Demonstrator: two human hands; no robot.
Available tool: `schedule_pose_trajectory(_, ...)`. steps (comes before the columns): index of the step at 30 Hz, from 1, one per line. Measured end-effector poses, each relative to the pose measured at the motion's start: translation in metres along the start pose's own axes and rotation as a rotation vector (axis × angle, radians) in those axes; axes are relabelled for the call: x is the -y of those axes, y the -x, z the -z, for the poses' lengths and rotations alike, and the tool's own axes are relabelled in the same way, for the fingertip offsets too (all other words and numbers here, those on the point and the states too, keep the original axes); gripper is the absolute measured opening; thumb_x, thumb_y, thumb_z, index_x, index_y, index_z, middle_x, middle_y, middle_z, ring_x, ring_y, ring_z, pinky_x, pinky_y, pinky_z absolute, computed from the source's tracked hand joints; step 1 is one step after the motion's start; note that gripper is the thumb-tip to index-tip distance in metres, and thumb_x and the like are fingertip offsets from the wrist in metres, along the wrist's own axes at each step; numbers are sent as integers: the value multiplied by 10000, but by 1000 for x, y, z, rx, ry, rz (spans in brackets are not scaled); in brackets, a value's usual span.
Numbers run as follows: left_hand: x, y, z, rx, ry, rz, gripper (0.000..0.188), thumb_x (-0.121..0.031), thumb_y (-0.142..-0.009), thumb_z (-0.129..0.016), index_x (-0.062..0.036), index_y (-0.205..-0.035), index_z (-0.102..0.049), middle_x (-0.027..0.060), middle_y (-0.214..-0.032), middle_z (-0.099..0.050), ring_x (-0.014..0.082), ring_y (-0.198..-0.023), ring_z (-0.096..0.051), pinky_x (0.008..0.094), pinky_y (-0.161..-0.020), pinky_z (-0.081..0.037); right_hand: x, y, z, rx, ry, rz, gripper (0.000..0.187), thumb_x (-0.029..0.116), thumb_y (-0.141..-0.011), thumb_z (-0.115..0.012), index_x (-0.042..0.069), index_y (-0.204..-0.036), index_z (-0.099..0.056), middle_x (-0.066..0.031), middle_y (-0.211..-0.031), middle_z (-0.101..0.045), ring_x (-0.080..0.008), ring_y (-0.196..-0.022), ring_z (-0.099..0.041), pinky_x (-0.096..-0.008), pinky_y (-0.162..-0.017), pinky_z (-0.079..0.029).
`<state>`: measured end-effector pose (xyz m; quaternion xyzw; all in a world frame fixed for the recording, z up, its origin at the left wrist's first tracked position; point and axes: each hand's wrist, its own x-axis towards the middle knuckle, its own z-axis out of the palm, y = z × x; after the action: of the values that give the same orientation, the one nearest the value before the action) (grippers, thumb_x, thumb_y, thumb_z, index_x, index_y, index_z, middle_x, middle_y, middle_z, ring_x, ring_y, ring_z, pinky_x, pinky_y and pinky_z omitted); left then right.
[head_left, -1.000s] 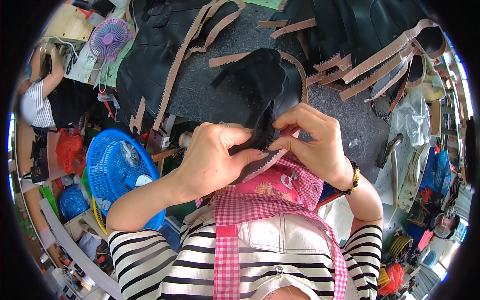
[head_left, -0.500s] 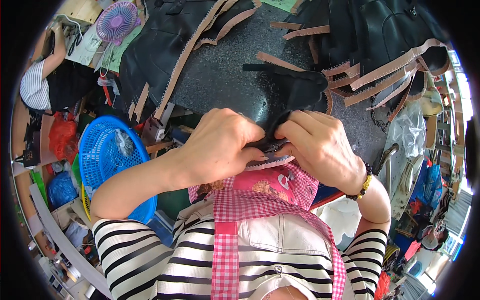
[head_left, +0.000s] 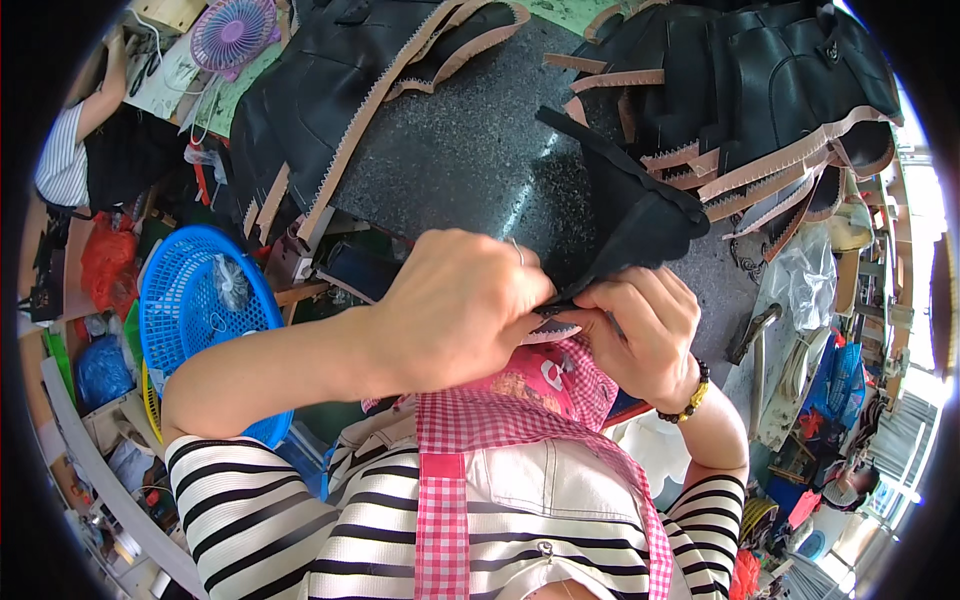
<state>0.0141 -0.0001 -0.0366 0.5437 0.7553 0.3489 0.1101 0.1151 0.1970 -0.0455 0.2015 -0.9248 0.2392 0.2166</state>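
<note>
Between my two hands is a black leather boot upper (head_left: pixel 640 215) with a scalloped edge and a narrow strip at its far end. My left hand (head_left: pixel 470 310) is closed on its near left part, the fingers curled under and partly hidden. On the near right part, my right hand (head_left: pixel 645 335) pinches the leather between thumb and fingers. A short pinkish zigzag-cut edge (head_left: pixel 550 333) shows below the fingertips, over my pink apron (head_left: pixel 500 420). The upper is held up at a slant over the near side of the dark speckled table (head_left: pixel 440 160).
Black uppers with tan zigzag edges lie in a pile at left (head_left: pixel 300 110) and another at right (head_left: pixel 770 90). Left of me stands a blue plastic basket (head_left: pixel 165 290); beyond it are a purple fan (head_left: pixel 232 38) and another person's arm (head_left: pixel 105 95). Clear plastic bags (head_left: pixel 803 270) lie at right.
The upper has turned and spread out to the right, its narrow strip now pointing up and away. Both my hands have come slightly nearer to my body, still gripping it.
</note>
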Motion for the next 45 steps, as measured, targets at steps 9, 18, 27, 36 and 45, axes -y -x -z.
schedule_pose_trajectory(9,-16,-7,22,-391,-1012,-522,220,-59,-737,-659,42,-920,-727,121,-825,-654,179,-648,-572,231,-535,-457,59,-30,104,-65,394,-160,295,275,-729,-800,126,-972,-727,-101,-1041,-679,-184,-785,-618,-350,-694,-458)
schedule_pose_trajectory(18,78,5,-37,-172,-960,-530,363,-126,-760,-592,36,-1069,-690,179,-941,-673,234,-780,-642,289,-685,-534,-46,-35,-29,433,-612,-725,114,70,-855,-616,-39,-836,-645,-130,-687,-689,-214,-634,-704,-304,-607,-545)
schedule_pose_trajectory(27,77,18,-46,-120,-911,-454,356,-83,-767,-587,55,-1079,-687,202,-956,-678,282,-796,-675,323,-709,-572,-66,-41,-50,589,-790,-984,204,117,-834,-686,-54,-734,-636,-100,-618,-666,-131,-531,-659,-244,-492,-523)
schedule_pose_trajectory(36,65,22,-41,-124,-783,-332,309,-52,-782,-586,62,-1047,-699,222,-954,-694,301,-845,-691,347,-725,-580,-60,-54,-47,658,-558,-959,186,114,-783,-720,-32,-701,-638,-86,-612,-678,-142,-541,-676,-258,-513,-527)
schedule_pose_trajectory(45,68,35,-46,-144,-859,-327,287,-80,-770,-607,63,-1001,-699,223,-976,-699,305,-853,-698,351,-733,-582,-65,-50,-58,565,-675,-862,187,125,-817,-737,-28,-762,-644,-81,-657,-676,-112,-567,-649,-235,-522,-497)
